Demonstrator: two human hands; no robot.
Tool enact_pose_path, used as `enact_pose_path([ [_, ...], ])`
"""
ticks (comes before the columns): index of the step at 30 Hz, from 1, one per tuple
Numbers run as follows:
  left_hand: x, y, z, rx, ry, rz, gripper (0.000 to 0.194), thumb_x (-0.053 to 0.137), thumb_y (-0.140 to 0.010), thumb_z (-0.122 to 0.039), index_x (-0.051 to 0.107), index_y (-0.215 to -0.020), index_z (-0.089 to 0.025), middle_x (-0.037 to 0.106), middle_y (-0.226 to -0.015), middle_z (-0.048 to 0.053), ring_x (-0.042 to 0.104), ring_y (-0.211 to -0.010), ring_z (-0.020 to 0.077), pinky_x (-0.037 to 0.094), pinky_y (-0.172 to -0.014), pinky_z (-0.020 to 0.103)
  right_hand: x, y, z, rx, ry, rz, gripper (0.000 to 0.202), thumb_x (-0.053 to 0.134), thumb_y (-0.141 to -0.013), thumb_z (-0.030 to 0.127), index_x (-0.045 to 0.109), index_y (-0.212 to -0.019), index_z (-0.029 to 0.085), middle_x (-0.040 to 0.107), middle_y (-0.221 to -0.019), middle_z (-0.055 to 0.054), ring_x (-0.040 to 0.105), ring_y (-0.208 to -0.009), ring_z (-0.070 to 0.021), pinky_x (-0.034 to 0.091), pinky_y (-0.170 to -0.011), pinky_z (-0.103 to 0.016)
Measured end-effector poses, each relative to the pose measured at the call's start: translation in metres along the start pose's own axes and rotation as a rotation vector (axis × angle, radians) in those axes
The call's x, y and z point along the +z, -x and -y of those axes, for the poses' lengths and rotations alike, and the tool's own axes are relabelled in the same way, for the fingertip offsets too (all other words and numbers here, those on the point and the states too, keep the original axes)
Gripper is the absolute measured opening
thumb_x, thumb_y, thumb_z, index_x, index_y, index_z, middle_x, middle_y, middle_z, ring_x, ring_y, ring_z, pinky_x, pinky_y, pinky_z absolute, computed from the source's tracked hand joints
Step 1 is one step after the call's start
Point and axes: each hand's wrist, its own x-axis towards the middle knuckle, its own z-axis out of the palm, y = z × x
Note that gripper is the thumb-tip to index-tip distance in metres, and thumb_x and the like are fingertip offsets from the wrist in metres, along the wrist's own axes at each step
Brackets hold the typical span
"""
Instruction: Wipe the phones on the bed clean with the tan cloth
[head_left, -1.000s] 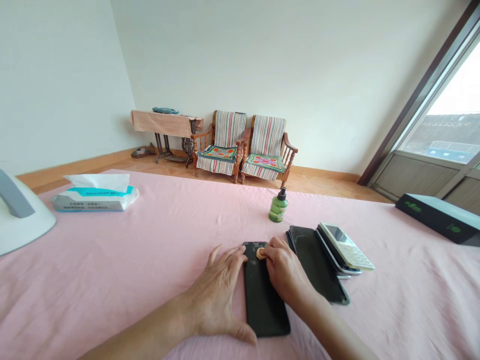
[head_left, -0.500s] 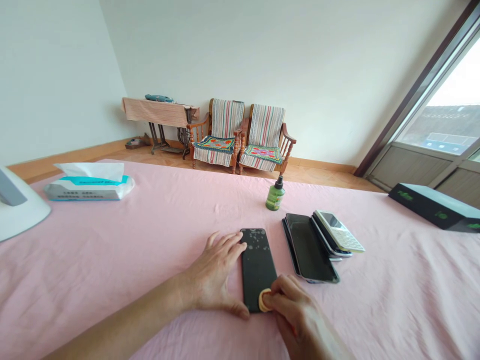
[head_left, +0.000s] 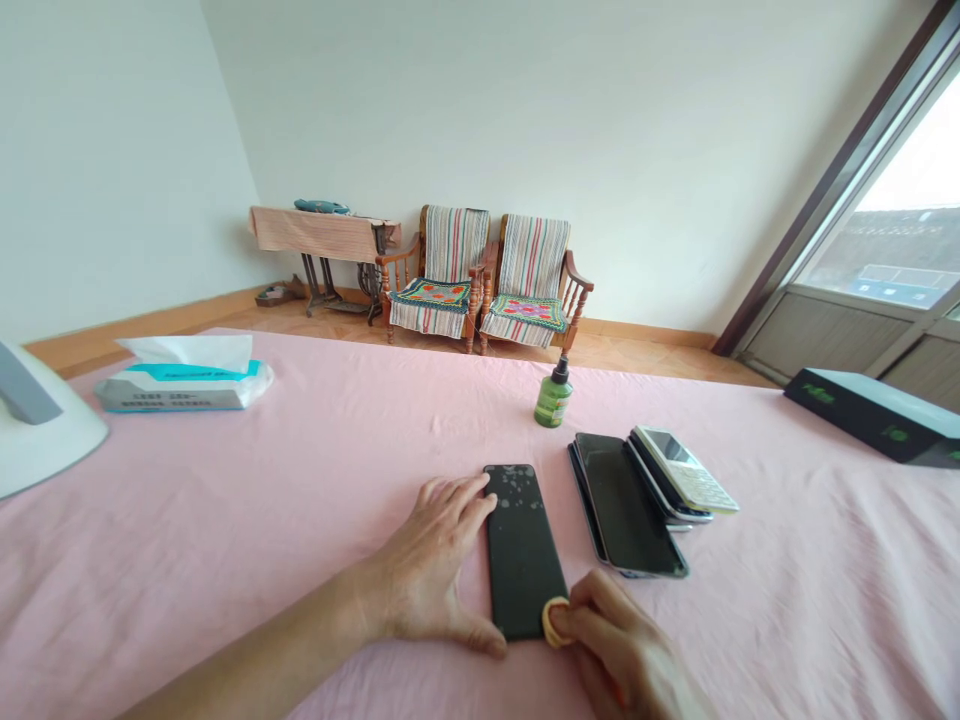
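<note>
A black smartphone (head_left: 523, 565) lies flat on the pink cloth, its upper end dotted with wet-looking spots. My left hand (head_left: 431, 560) holds it from the left side, fingertips at the upper left edge and thumb by the bottom corner. Pinched in my right hand (head_left: 622, 640) is a small round yellowish sponge pad (head_left: 555, 622), pressed at the phone's lower right corner. To the right sit stacked phones (head_left: 630, 505), one with a cracked-looking corner, and a white keypad phone (head_left: 688, 470) tops the neighbouring pile. The underside of the pad is hidden.
Beyond the phones stands a green spray bottle (head_left: 553, 395). A tissue pack (head_left: 187, 388) and part of a white appliance (head_left: 45, 430) are at the left. A black box (head_left: 874, 418) lies far right. Two wooden chairs (head_left: 525, 275) stand past the table (head_left: 337, 420).
My right hand has slid the pad rightward along the phone's lower end to its corner. My left hand keeps its hold, and the whole view has shifted slightly.
</note>
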Motion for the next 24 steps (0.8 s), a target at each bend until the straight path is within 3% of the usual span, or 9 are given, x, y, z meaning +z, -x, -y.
enact_pose_path([
  [4,-0.005,0.001,-0.020,0.011,0.082,-0.014,0.089,0.075,-0.054,-0.063,0.053,-0.126,-0.015,0.052,-0.126,0.016,0.049,-0.112,0.0349,0.039,-0.097,0.053,0.004,-0.009,0.005,0.160,-0.175,-0.034,0.025,0.045,-0.086,0.018,0.068,-0.075,0.021,0.055,-0.070,-0.003,0.058,-0.063,-0.0126,0.042,-0.058,-0.021],
  [8,-0.004,0.003,-0.032,-0.019,0.119,0.019,0.082,0.081,-0.057,-0.050,0.055,-0.124,-0.011,0.054,-0.121,0.015,0.050,-0.109,0.0320,0.043,-0.097,0.047,0.009,-0.019,0.010,0.304,-0.337,-0.086,0.022,0.051,-0.083,0.024,0.071,-0.073,0.020,0.058,-0.070,-0.003,0.059,-0.064,-0.0139,0.043,-0.059,-0.021],
  [12,0.000,0.003,-0.029,0.016,0.117,-0.026,0.074,0.083,-0.057,-0.041,0.057,-0.120,-0.010,0.055,-0.120,0.015,0.051,-0.108,0.0304,0.045,-0.097,0.045,0.003,-0.027,0.017,0.451,-0.492,-0.130,0.019,0.061,-0.077,0.032,0.072,-0.070,0.019,0.060,-0.066,-0.003,0.057,-0.062,-0.0143,0.042,-0.057,-0.022],
  [19,0.003,0.002,-0.023,0.097,0.023,-0.080,0.056,0.079,-0.066,-0.040,0.061,-0.110,-0.011,0.060,-0.116,0.016,0.052,-0.109,0.0318,0.045,-0.096,0.047,-0.007,-0.040,0.033,0.691,-0.898,-0.153,0.031,0.075,-0.066,0.046,0.071,-0.066,0.014,0.055,-0.056,0.000,0.046,-0.054,-0.0097,0.035,-0.050,-0.019],
  [24,0.005,0.005,-0.024,0.092,0.044,-0.151,0.055,0.077,-0.068,-0.040,0.058,-0.112,-0.015,0.062,-0.113,0.012,0.057,-0.104,0.0286,0.048,-0.093,0.043,-0.007,-0.049,0.037,0.722,-1.061,-0.199,0.038,0.077,-0.064,0.049,0.073,-0.073,0.012,0.059,-0.063,-0.002,0.047,-0.057,-0.0089,0.036,-0.053,-0.018],
])
